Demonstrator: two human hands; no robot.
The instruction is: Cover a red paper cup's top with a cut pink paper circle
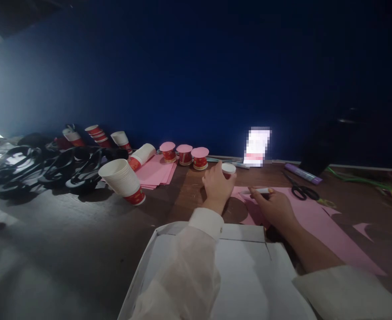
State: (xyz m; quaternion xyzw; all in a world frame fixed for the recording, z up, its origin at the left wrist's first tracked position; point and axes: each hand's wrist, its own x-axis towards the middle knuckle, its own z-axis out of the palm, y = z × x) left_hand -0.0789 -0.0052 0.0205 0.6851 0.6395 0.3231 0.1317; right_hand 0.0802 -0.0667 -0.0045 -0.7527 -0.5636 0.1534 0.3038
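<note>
My left hand [217,184] is wrapped round a small red paper cup [229,170], whose white round end faces up. The cup stands at the left edge of a pink paper sheet [318,222]. In my right hand [275,206] is a white pen [261,190], its tip pointing left toward the paper near the cup. A round notch shows in the sheet's edge below my left hand. Left of that hand stand several short red cup pieces [200,159] topped with pink paper discs.
Scissors [304,191] and a purple marker [302,173] lie to the right, near pink scraps [362,230]. A lit, blurred screen [257,146] leans at the back. Stacked paper cups [122,180], pink sheets [156,171] and black straps [59,171] are left; a white box [242,275] is in front.
</note>
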